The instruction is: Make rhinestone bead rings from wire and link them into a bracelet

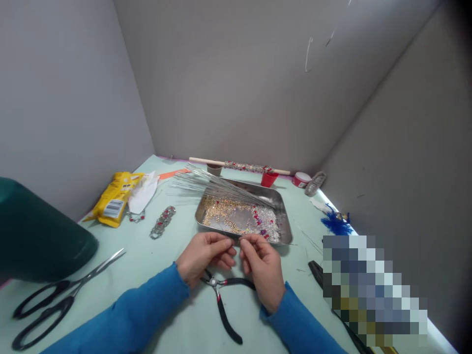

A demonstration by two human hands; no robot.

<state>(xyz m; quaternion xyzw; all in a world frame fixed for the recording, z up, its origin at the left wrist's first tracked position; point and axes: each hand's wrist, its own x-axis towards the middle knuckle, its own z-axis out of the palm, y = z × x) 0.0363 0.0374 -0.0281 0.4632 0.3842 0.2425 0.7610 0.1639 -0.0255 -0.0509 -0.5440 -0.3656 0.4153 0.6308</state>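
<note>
My left hand (pixel 212 253) and my right hand (pixel 261 260) meet close together at the near rim of a metal tray (pixel 283 216). Thumb and forefinger are pinched on each. A very fine wire seems to run between the fingertips, its ends barely visible. Inside the tray lie gold beads (pixel 217 211), clear beads (pixel 271 219) and a few red and purple ones. A bundle of silver wires (pixel 228 189) rests across its far side. Below my hands, black-handled pliers (pixel 228 314) lie with handles spread, their jaws partly hidden by my left hand.
Black scissors (pixel 70 290) and a dark green cylinder (pixel 40 236) are at left, near a yellow packet (pixel 116 196). A beaded band (pixel 162 222) lies left of the tray. Behind it, a bead-wrapped stick (pixel 243 167) spans two cups. Blue fringe (pixel 336 222) sits at right, beside a pixelated patch.
</note>
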